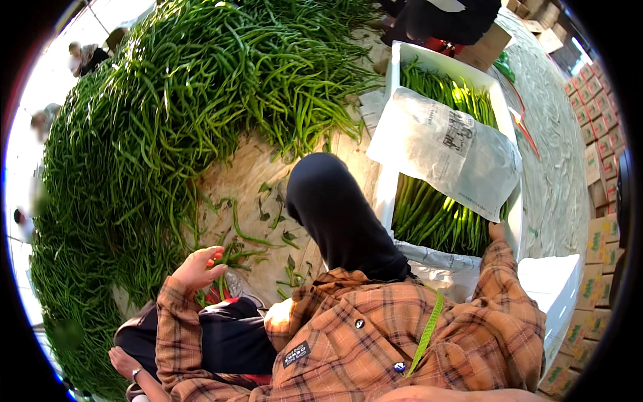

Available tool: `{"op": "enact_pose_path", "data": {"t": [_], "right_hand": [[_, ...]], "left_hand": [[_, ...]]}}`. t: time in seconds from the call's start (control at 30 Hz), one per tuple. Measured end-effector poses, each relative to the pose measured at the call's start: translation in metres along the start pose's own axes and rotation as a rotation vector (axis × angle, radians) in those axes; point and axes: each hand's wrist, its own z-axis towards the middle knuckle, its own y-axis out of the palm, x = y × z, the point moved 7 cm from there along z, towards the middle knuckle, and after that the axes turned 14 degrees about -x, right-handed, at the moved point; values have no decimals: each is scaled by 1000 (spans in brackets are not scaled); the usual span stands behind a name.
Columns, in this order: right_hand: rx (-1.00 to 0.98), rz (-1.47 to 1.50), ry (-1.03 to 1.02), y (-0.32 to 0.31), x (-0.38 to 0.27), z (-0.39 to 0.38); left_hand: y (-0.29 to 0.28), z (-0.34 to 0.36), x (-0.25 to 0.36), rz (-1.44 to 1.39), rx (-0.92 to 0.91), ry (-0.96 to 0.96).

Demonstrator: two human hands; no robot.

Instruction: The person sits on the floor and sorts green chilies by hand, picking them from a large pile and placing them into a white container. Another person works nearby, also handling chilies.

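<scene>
A white foam box (395, 74) stands on my right, packed with long green chili peppers (435, 214) in neat rows. A white printed sheet (429, 144) lies across its middle and hangs over the left wall. At the sheet's near right corner is my right hand (496, 232), closed on that corner inside the box wall; most of its fingers are hidden. My left hand (197, 266) is raised above the floor by my shoe, fingers loosely bent and apart, holding nothing. Loose peppers and leaves (288, 275) are scattered beside it.
A large heap of green chili peppers (167, 100) fills the left and far side. My bent knee (328, 194) rises between heap and box. Another bare hand (124, 362) with a wrist band rests at lower left. Cartons (596, 268) are stacked at right; someone sits beyond the box.
</scene>
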Motion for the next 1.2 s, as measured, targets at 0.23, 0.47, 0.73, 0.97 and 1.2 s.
{"op": "enact_pose_path", "data": {"t": [0.23,0.47,0.73,0.97,1.2], "right_hand": [[276,82,53,-241,34,56],[285,319,-1084,-319,-417,-36],[-724,159,-1081,-106,-771,-182],[423,435,184,-6,-783,-105],[84,428,-691,31,-810,-209]], "left_hand": [[23,-19,58,225,-34,267],[5,-39,109,368,51,217],[19,-57,104,149,71,35],[19,-9,67,85,31,11],[3,-27,38,115,30,-224]]}}
